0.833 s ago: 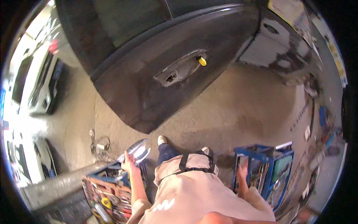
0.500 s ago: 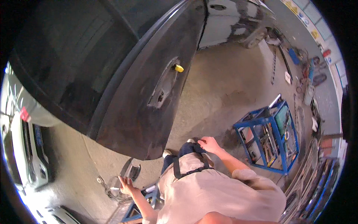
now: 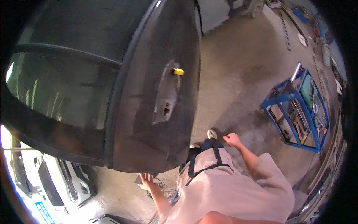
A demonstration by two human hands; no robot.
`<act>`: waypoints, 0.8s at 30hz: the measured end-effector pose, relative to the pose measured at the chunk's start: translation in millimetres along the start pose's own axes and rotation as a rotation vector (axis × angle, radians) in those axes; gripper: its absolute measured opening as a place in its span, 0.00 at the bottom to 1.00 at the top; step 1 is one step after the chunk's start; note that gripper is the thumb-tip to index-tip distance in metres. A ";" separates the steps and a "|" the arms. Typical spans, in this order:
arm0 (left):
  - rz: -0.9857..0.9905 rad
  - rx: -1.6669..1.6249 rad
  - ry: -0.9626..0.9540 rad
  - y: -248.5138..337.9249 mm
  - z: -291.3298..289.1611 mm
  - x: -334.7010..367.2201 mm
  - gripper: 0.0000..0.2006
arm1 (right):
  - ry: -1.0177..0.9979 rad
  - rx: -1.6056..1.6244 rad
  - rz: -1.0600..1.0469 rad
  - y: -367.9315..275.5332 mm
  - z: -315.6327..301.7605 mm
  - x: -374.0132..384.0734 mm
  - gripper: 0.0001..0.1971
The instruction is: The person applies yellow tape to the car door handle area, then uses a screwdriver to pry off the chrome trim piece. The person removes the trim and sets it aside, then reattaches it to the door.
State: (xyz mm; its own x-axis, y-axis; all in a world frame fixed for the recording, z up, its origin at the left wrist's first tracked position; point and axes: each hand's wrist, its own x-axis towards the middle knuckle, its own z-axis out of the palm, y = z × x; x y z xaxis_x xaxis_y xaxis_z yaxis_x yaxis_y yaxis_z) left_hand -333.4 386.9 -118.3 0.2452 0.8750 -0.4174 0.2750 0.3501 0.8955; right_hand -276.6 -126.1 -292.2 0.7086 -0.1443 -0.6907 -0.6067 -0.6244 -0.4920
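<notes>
A dark car door panel point(image 3: 149, 142) with a dull, scuffed surface stands in front of me. Its handle recess point(image 3: 166, 97) is bare, and a yellow piece point(image 3: 179, 71) sticks out at the recess's far end. My left hand point(image 3: 147, 182) is just below the door's near edge, fingers closed against a small flat grey piece point(image 3: 138, 180); its kind does not show. To the right of the door, in front of my body, my right hand point(image 3: 232, 140) hangs loosely curled, with nothing visible in it.
A blue-framed tool cart point(image 3: 294, 97) holding several tools stands at the right. Cables point(image 3: 159, 183) lie on the floor beyond my left hand. At the lower left is a white car point(image 3: 59, 179). Long strips point(image 3: 285, 31) lie along the far right floor.
The view has turned, and the car door now stands closer and more upright in it. My left hand has come up to the door's lower edge with the grey piece; my right hand stays curled.
</notes>
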 end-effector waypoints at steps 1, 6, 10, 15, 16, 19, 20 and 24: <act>0.007 -0.013 -0.032 1.7 6.6 8.5 0.17 | 0.001 0.001 0.041 0.2 3.3 0.0 0.25; 0.066 -0.025 -0.058 24.0 49.6 63.2 0.09 | 0.087 0.138 0.021 -23.3 26.1 -11.9 0.25; 0.090 -0.178 -0.146 56.2 76.6 115.6 0.13 | 0.108 0.140 0.167 -42.4 61.5 -20.3 0.25; 0.035 -0.244 -0.190 84.8 71.7 192.7 0.14 | 0.032 0.109 0.148 -61.3 135.0 -30.9 0.25; -0.012 -0.233 -0.198 88.9 69.4 207.6 0.14 | -0.006 0.045 0.195 -65.4 148.5 -35.5 0.25; -0.065 -0.259 -0.254 93.7 62.5 235.7 0.15 | -0.055 0.226 0.207 -85.9 190.5 -48.5 0.22; -0.072 -0.240 -0.257 95.4 61.6 241.2 0.15 | -0.083 0.102 0.187 -92.7 198.5 -51.1 0.19; -0.190 -0.212 -0.424 106.8 85.9 244.5 0.15 | -0.200 -0.478 -0.073 -122.4 221.2 -45.9 0.13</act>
State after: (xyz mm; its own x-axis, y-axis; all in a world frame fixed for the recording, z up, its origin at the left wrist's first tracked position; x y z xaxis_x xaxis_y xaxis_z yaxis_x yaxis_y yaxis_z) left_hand -164.2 609.5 -138.0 0.5768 0.5925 -0.5624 0.1671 0.5883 0.7912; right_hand -314.6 126.8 -317.5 0.6318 0.0333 -0.7744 -0.2931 -0.9146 -0.2784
